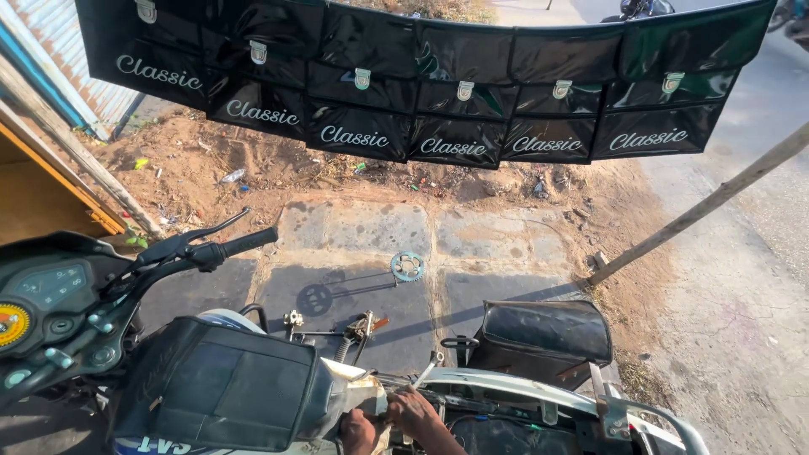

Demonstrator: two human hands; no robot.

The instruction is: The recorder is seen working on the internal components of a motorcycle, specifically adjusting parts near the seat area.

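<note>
- Head view, looking down over a motorcycle [253,379] parked on stone slabs [354,253].
- Right hand [413,410] sits low in the frame at the bike's exposed frame [506,388], just behind the tank cover [219,383], fingers curled around a slim metal tool [427,371].
- Left hand [358,431] is right beside it, pressed against the tank's rear edge; whether its fingers are open or closed, I can't tell.
- A sprocket [407,266] lies on the slabs ahead, well apart from both hands.
- The removed seat [548,330] leans at the right, and black pouches [438,84] hang in a row overhead.
</note>
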